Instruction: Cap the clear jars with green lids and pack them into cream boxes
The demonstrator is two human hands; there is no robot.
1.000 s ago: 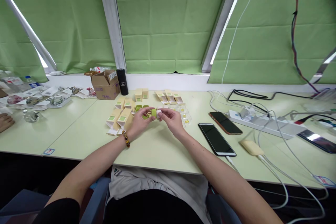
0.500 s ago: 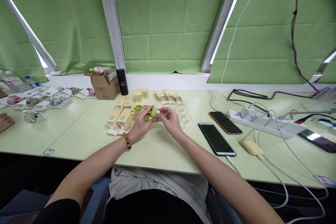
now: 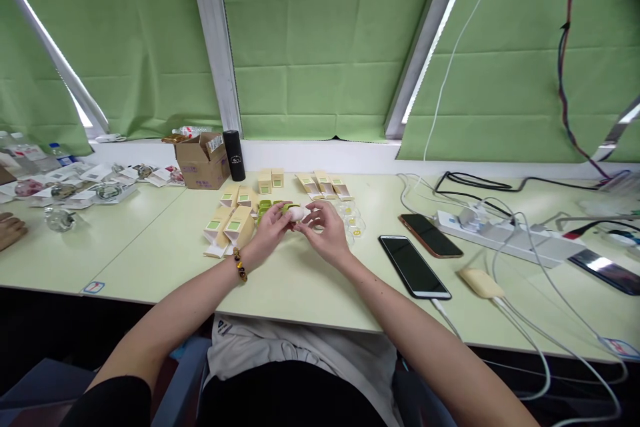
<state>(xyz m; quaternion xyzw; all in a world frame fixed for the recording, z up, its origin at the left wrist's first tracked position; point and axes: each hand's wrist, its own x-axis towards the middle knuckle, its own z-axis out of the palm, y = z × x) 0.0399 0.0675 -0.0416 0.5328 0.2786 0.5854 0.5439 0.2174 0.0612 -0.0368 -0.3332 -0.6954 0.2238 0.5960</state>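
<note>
Above the table, in front of me, a small green piece with a round white end [image 3: 297, 213] is held at my fingertips. My left hand [image 3: 270, 230] pinches it from the left, the wrist wearing a beaded bracelet [image 3: 240, 265]. My right hand [image 3: 327, 230] curls round its right side, thumb and fingers against it. Just behind my hands sit several green plastic pieces [image 3: 265, 205], partly covered. Clear round plastic pieces [image 3: 354, 221], some with yellow centres, lie right of my right hand. Cream cartons with green labels [image 3: 239, 227] stand beside my left hand, their flaps open.
Cream cartons [image 3: 323, 185] line the back. A brown cardboard box [image 3: 203, 163] and black cylinder [image 3: 233, 155] stand back left. Phones [image 3: 415, 265], a power strip [image 3: 505, 237] and loose cables occupy the right. Another person's hand [image 3: 11, 230] rests at the far left.
The held piece has turned between my fingers: its green side faced me before, and its round white end faces me now. My right fingers have spread a little around it.
</note>
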